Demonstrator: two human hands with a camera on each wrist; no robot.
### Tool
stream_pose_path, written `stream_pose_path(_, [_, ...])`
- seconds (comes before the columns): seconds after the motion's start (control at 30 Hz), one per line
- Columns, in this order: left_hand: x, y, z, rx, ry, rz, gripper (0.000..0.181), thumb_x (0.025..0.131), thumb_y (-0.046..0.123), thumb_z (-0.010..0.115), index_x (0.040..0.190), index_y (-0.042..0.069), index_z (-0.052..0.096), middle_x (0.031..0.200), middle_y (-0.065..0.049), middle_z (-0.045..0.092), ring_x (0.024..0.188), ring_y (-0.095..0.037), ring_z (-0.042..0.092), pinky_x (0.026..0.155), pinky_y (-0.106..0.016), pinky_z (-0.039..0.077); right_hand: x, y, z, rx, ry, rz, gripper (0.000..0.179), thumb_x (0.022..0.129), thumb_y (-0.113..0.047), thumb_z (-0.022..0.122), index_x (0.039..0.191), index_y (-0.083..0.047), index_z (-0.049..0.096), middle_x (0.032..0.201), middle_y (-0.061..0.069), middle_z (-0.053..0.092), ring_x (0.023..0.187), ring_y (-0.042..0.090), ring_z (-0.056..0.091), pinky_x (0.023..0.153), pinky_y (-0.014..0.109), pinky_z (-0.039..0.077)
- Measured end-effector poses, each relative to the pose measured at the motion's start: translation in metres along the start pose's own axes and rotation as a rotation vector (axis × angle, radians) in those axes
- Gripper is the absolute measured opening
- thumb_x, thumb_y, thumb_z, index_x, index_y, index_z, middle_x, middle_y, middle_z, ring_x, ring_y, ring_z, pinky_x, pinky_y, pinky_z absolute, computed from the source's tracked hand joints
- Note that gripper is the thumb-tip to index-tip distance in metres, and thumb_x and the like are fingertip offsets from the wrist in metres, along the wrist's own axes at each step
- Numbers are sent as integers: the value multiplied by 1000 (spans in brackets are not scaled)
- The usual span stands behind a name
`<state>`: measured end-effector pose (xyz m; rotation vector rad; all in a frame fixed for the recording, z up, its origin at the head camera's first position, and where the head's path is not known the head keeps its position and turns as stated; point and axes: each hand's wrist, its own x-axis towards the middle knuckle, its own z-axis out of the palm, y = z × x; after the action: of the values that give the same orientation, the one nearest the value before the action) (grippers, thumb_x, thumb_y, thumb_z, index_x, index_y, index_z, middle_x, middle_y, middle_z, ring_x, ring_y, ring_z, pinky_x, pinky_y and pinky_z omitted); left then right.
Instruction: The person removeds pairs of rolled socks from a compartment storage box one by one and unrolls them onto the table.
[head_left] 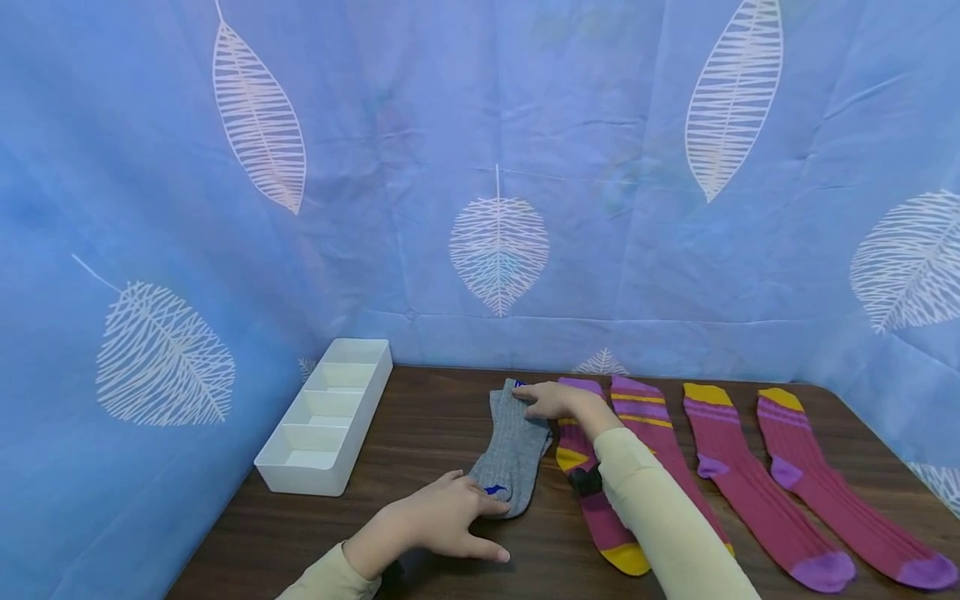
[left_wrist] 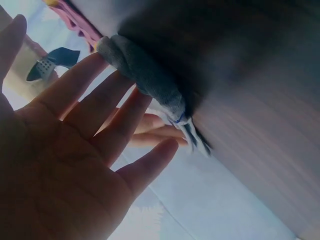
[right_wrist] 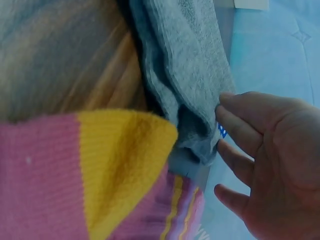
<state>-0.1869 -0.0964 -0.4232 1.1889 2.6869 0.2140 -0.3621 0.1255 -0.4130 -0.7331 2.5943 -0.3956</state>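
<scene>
A pair of grey ribbed socks [head_left: 512, 442], one laid over the other, lies on the dark wooden table with small blue marks at toe and cuff. My left hand [head_left: 450, 515] is at the near toe end, its fingers spread and their tips touching the fabric. In the left wrist view those fingers [left_wrist: 80, 82] look nearly straight, with the grey socks [left_wrist: 145, 70] beyond them. At the far cuff end, my right hand [head_left: 557, 400] rests its fingertips on the knit. The right wrist view shows the fingers [right_wrist: 240, 135] against the edge of the grey socks [right_wrist: 192, 65], not curled round them.
Right of the grey pair lie striped purple-and-yellow socks [head_left: 641, 408], partly under my right forearm. Farther right are two maroon socks [head_left: 750, 483] [head_left: 832, 475] with yellow cuffs. A white divided tray [head_left: 360, 433] stands at left. A blue leaf-patterned curtain [head_left: 600, 250] hangs behind.
</scene>
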Motion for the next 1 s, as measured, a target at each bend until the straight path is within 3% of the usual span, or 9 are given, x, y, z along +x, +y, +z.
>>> stream_pose_path(0.23, [8, 13, -1, 4, -21, 6, 64, 90, 66, 52, 142, 30, 51, 136, 12, 59, 129, -16, 51, 111, -57, 35, -2, 4, -4, 37, -19, -37, 55, 100, -15, 52, 152, -14, 36, 156, 16, 35, 145, 38, 31, 115, 53, 31])
stream_pose_path(0.47, [6, 14, 2, -16, -57, 15, 66, 91, 63, 53, 149, 35, 38, 150, 6, 46, 139, -19, 43, 112, -57, 34, 2, 14, -8, 23, -5, -168, 48, 99, -19, 53, 147, -18, 46, 153, 17, 40, 141, 40, 36, 111, 54, 36])
stream_pose_path(0.57, [4, 12, 5, -2, -58, 37, 63, 92, 61, 51, 149, 37, 38, 155, 3, 39, 143, -20, 39, 111, -57, 35, 2, 19, -8, 48, 35, -224, 43, 100, -18, 50, 143, -14, 50, 149, 18, 46, 137, 40, 41, 108, 55, 39])
stream_pose_path(0.73, [2, 10, 9, 62, -22, 60, 59, 94, 60, 50, 146, 35, 43, 157, 1, 37, 142, -19, 40, 109, -54, 38, 4, 25, -7, 70, 162, -244, 38, 100, -10, 47, 136, -4, 56, 142, 24, 51, 133, 44, 44, 108, 58, 37])
stream_pose_path(0.87, [3, 11, 10, 86, -8, 59, 60, 94, 58, 51, 148, 33, 42, 157, 2, 35, 141, -17, 41, 108, -52, 40, 8, 31, -7, -11, 222, -256, 36, 99, -10, 50, 133, -1, 58, 142, 30, 48, 137, 50, 35, 114, 62, 25])
stream_pose_path(1.0, [4, 14, 10, 89, -25, 41, 65, 94, 58, 52, 151, 33, 35, 159, 4, 31, 142, -15, 40, 108, -53, 40, 9, 35, -5, -25, 171, -230, 40, 100, -14, 50, 138, -2, 53, 146, 30, 43, 142, 54, 22, 115, 67, 11])
